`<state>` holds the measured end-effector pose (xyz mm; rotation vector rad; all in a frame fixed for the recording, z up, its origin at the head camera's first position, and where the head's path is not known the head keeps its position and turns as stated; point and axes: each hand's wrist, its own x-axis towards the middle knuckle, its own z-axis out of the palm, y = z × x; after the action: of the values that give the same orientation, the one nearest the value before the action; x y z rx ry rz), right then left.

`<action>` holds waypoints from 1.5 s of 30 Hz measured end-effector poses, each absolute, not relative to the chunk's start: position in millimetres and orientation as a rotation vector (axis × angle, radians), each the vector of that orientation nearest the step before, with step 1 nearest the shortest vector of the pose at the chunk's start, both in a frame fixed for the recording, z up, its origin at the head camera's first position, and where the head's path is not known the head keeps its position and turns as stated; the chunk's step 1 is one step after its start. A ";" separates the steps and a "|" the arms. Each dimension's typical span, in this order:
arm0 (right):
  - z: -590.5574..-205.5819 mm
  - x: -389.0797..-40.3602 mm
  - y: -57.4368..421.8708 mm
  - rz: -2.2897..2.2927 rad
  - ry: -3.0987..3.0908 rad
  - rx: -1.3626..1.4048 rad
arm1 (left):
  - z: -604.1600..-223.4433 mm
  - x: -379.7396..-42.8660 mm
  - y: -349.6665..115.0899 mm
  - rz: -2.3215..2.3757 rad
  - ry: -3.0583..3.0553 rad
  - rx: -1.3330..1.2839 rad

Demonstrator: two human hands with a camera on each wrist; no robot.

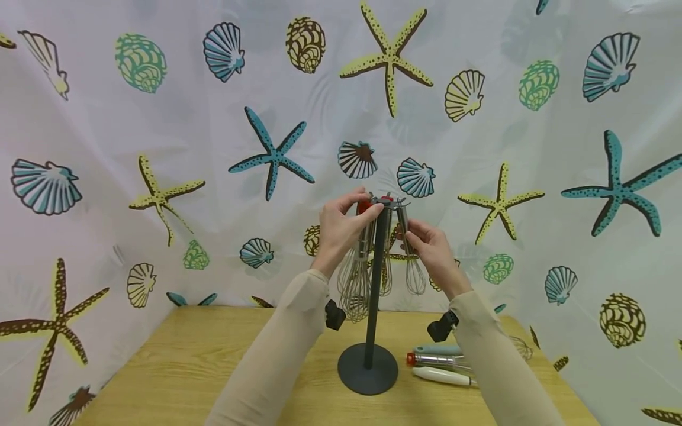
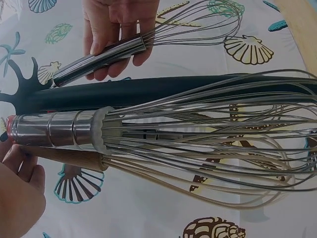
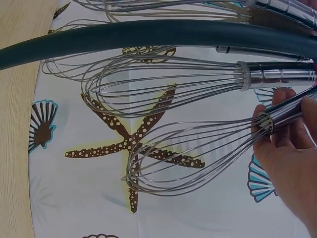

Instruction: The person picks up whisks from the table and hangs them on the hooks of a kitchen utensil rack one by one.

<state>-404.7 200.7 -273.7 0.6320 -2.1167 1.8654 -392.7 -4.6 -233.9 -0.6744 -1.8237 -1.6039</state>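
A dark whisk stand (image 1: 377, 284) with a round base and a hooked top rises in the middle of the head view. My left hand (image 1: 341, 228) grips near its top, thumb and fingers about the hooks and a red handle end. A large metal-handled whisk (image 2: 59, 130) and a wooden-handled whisk (image 2: 69, 157) hang on that side. On the other side, my right hand (image 1: 434, 248) holds a small whisk (image 3: 198, 153) by its metal handle, whose top end is at a hook. Behind it hangs another metal-handled whisk (image 3: 277, 73). The left fingertips are partly hidden.
On the wooden table (image 1: 176, 361), right of the base, lie a light-blue handle (image 1: 437, 349), a red-ended metal handle (image 1: 437, 360) and a white handle (image 1: 442, 376), partly covered by my right sleeve. A patterned curtain (image 1: 298, 236) hangs behind and at both sides.
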 end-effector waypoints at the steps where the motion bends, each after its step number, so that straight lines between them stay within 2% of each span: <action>1: -274.3 -404.9 200.1 1.853 -2.127 0.633 | -234.3 -393.1 -5.0 -1.613 -1.822 -0.682; 45: -282.4 -398.2 186.4 1.940 -2.105 0.655 | -237.7 -389.8 -16.6 -1.630 -1.795 -0.741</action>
<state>-398.2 186.4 -282.4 0.6554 -2.1050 1.9399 -389.8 -16.6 -237.7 -0.7409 -1.7950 -1.6297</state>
